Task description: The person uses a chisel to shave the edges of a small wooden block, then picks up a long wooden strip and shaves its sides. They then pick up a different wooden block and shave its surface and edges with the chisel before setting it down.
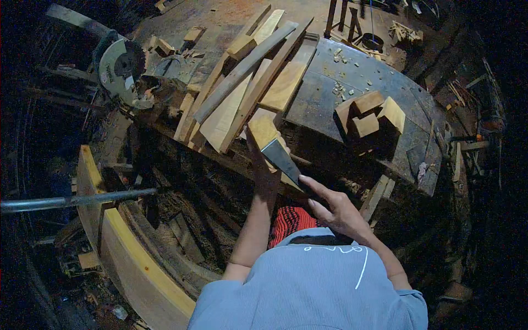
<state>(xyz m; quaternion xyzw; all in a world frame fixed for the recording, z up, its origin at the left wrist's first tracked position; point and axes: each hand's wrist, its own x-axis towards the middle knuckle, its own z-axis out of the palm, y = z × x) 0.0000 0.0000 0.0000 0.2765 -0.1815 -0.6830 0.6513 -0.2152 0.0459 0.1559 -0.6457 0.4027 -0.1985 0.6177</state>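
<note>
A wide metal chisel-like blade [280, 158] is in my right hand [340, 212], with its index finger stretched along the tool toward the blade. The blade's tip lies against the face of a pale wood block [263, 131]. My left hand [266, 165] is wrapped round that block from below and the side; fingertips show at its right edge, while the palm is hidden. Both hands are just in front of the workbench's near edge. The tool's handle is mostly hidden in my right hand.
Long wood strips [247, 69] lie across the workbench [316, 102]. Cut wood blocks [366, 125] sit to the right, near wood chips. A circular saw [118, 69] stands at the upper left. A metal bar [77, 202] and a curved plank [129, 247] are at the left.
</note>
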